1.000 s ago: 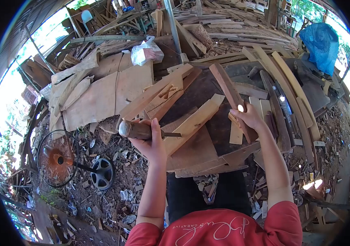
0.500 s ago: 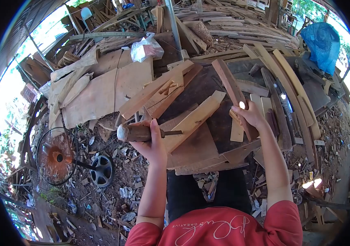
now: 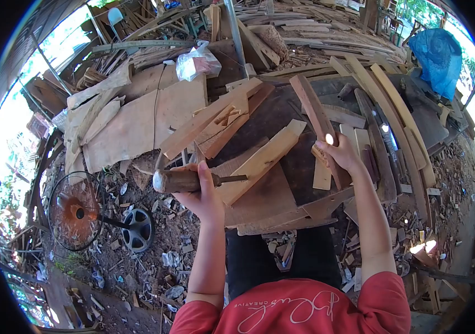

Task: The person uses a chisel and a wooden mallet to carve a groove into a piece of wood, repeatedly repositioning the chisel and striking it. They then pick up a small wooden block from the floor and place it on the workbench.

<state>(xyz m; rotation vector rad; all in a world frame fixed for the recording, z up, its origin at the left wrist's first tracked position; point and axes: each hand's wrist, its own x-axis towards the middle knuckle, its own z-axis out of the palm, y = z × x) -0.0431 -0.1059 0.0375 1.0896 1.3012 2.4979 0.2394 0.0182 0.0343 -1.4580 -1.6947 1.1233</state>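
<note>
My left hand [image 3: 205, 195] is closed around the thick wooden handle of a chisel [image 3: 179, 181], its narrow blade pointing right. Just beyond the blade, a pale wooden board [image 3: 271, 156] lies at a slant on the worktable [image 3: 268, 203]. In my right hand [image 3: 342, 155] is a reddish-brown wooden bar [image 3: 311, 106], its far end angled up and left. A short light block [image 3: 321, 175] lies beside that bar. Behind the chisel, joined pieces of timber [image 3: 215, 119] rest at an angle, with a cut opening between them.
Long strips [image 3: 396, 108] lie along the table's right side. A plastic bag [image 3: 198, 62] sits on a broad plywood sheet [image 3: 132, 128]. To the left are an orange-centred fan [image 3: 76, 210] and its round base [image 3: 138, 230]. Blue sheeting [image 3: 436, 61] hangs back right; wood scraps litter the ground.
My left hand has shifted slightly left with the chisel. The bar in my right hand has moved very little.
</note>
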